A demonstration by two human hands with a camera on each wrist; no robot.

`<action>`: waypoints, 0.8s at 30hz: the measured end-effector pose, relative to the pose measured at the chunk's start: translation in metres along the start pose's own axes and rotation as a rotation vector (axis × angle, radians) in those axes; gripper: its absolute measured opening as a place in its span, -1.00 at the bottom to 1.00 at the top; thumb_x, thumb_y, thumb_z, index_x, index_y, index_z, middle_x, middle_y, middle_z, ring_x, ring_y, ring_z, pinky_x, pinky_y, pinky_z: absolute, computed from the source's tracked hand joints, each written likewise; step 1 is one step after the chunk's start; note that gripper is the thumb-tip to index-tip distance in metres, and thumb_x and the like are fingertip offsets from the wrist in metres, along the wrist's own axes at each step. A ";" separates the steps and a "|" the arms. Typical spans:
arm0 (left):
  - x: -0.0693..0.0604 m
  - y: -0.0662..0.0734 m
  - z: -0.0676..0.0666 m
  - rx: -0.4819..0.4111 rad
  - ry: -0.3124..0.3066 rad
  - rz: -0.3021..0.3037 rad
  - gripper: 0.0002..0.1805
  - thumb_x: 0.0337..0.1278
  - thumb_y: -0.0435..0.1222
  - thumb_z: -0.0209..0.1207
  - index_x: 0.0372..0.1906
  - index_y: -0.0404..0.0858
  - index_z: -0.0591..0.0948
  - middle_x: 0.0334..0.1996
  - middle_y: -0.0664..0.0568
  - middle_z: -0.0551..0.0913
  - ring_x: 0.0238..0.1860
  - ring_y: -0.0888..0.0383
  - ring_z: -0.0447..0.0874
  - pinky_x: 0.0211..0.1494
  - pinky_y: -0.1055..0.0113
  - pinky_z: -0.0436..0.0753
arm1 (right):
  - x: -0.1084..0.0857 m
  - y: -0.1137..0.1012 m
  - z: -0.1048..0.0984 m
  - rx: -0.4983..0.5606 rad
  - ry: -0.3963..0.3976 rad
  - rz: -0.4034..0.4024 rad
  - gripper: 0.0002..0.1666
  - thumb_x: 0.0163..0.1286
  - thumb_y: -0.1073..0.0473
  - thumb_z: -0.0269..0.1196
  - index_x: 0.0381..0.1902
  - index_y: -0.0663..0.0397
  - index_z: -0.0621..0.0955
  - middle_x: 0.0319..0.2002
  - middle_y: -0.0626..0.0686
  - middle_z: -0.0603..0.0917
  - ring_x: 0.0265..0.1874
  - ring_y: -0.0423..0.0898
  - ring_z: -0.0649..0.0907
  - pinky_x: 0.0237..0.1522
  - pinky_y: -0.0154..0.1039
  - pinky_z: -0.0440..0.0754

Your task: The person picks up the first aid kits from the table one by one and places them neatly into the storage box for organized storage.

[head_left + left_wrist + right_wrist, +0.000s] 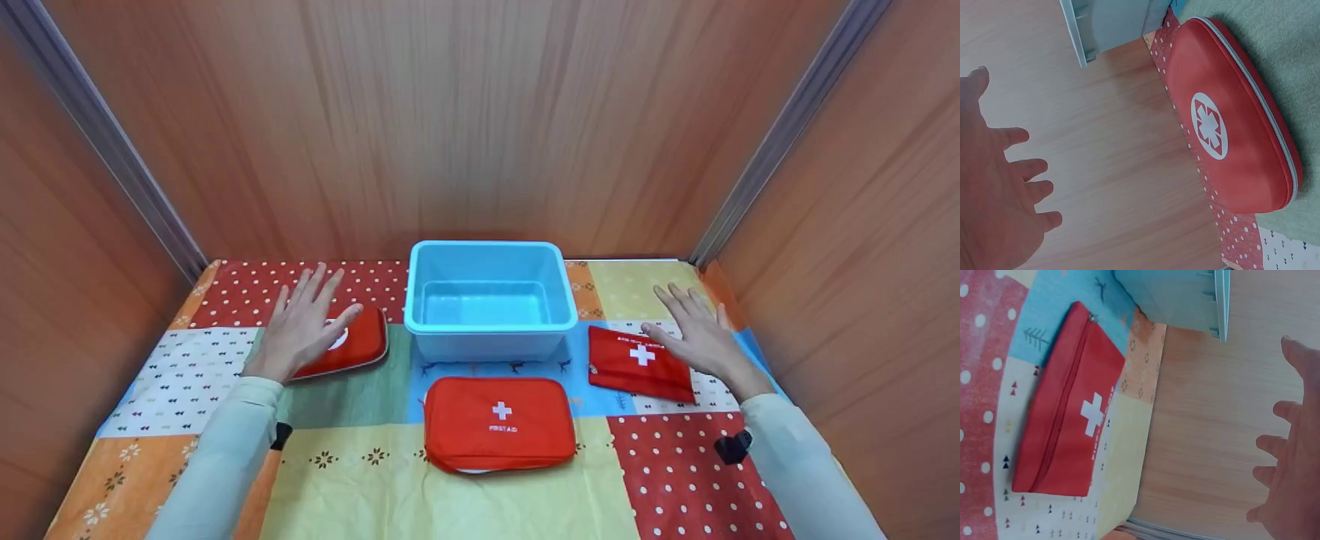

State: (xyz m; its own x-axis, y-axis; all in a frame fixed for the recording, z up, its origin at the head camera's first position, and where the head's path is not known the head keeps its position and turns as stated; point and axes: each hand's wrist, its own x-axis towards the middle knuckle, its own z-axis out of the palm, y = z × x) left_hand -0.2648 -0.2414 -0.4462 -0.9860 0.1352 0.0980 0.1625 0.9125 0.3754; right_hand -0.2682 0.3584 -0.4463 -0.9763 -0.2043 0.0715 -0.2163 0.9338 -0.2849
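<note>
My left hand (296, 330) hovers with spread fingers above a red hard case (1224, 118) that has a grey zip and a white round emblem. The left wrist view shows a gap between that hand and the case. On the other side, my right hand (697, 337) is held up, fingers apart, over a flat red zip pouch (1069, 410) with a white cross. Neither hand holds anything. Between them, front and centre, lies a larger red first aid bag (499, 442), and behind it stands a light blue plastic bin (491, 345).
A patchwork-patterned cloth (345, 502) covers the table. Wood-grain panels (480, 127) rise at the back and on both sides, joined by grey metal corner strips (787, 127). The bin stands close to the back panel, and no contents show inside it.
</note>
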 end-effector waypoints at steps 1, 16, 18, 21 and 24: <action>0.000 0.000 0.002 -0.002 0.001 0.001 -0.01 0.19 0.36 -0.06 0.57 -0.01 -0.06 0.58 -0.17 -0.14 0.55 -0.26 -0.23 0.49 -0.29 -0.27 | 0.000 -0.001 0.001 0.004 0.002 -0.002 0.01 0.34 -0.36 0.10 0.57 -0.14 0.00 0.55 0.24 -0.01 0.49 0.36 0.00 0.34 0.49 -0.32; 0.003 0.016 0.030 -0.024 -0.019 0.017 -0.02 0.20 0.37 -0.10 0.55 -0.13 0.04 0.54 -0.18 0.06 0.52 -0.22 -0.02 0.52 -0.20 -0.07 | -0.002 -0.018 0.020 -0.021 -0.059 0.004 0.02 0.31 -0.44 0.08 0.56 -0.19 0.02 0.53 0.22 0.08 0.49 0.34 0.01 0.37 0.46 -0.28; 0.003 0.018 0.034 -0.024 -0.021 0.025 -0.03 0.22 0.36 -0.09 0.55 -0.15 0.06 0.53 -0.18 0.09 0.51 -0.22 0.02 0.52 -0.20 -0.04 | -0.003 -0.020 0.021 -0.020 -0.062 0.002 0.03 0.31 -0.45 0.08 0.56 -0.19 0.02 0.53 0.21 0.08 0.49 0.34 0.01 0.37 0.46 -0.28; 0.004 0.022 0.039 -0.018 -0.018 0.037 -0.06 0.24 0.31 -0.05 0.53 -0.17 0.11 0.50 -0.20 0.15 0.49 -0.23 0.09 0.51 -0.20 0.02 | -0.004 -0.022 0.024 -0.019 -0.067 -0.001 0.04 0.29 -0.45 0.09 0.56 -0.17 0.03 0.53 0.20 0.08 0.49 0.33 0.02 0.38 0.45 -0.28; 0.005 0.026 0.044 -0.016 -0.015 0.038 -0.09 0.24 0.30 -0.03 0.51 -0.19 0.16 0.47 -0.20 0.22 0.45 -0.23 0.16 0.48 -0.21 0.09 | -0.005 -0.024 0.027 -0.014 -0.074 0.000 0.06 0.28 -0.47 0.10 0.56 -0.17 0.04 0.53 0.19 0.09 0.49 0.31 0.03 0.39 0.43 -0.28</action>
State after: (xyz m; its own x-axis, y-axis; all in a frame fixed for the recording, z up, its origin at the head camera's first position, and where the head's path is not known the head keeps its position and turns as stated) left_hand -0.2670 -0.2003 -0.4762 -0.9794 0.1758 0.0990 0.2006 0.9003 0.3862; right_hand -0.2582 0.3295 -0.4657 -0.9743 -0.2254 0.0006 -0.2171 0.9378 -0.2710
